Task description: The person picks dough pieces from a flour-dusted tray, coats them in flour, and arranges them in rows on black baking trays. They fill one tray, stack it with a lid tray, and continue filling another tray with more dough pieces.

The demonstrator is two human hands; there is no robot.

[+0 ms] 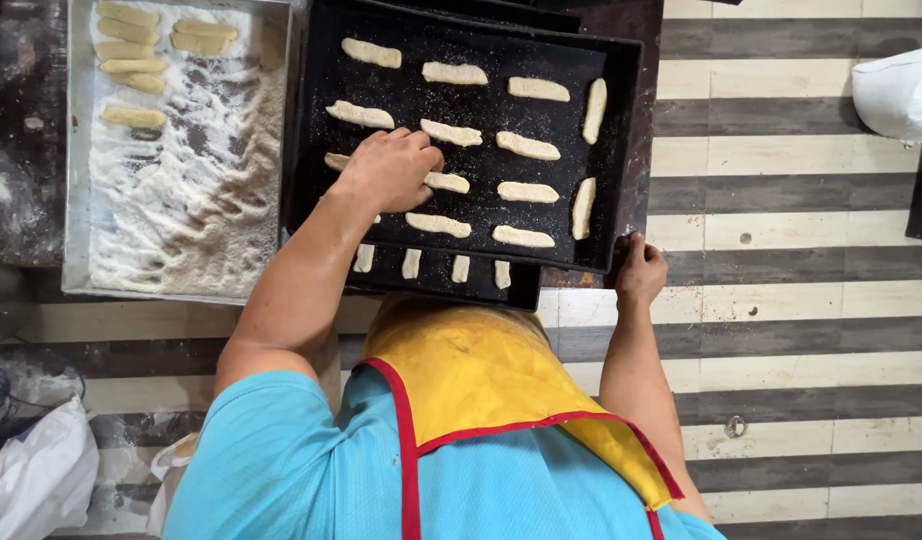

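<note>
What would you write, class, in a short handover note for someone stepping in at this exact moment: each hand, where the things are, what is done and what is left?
Left hand: palm down on the black baking tray, fingers over a dough stick in the middle rows.
Right hand: gripping the tray's near right corner.
Done: about a dozen sticks lie in rows on the black tray, two more upright along its right side. A second dark tray beneath shows four stick ends.
Left: seven or so sticks wait at the far end of the floured metal tray on the left.

white plastic bag (36, 470) lower left, white sack (899, 92) upper right
</note>
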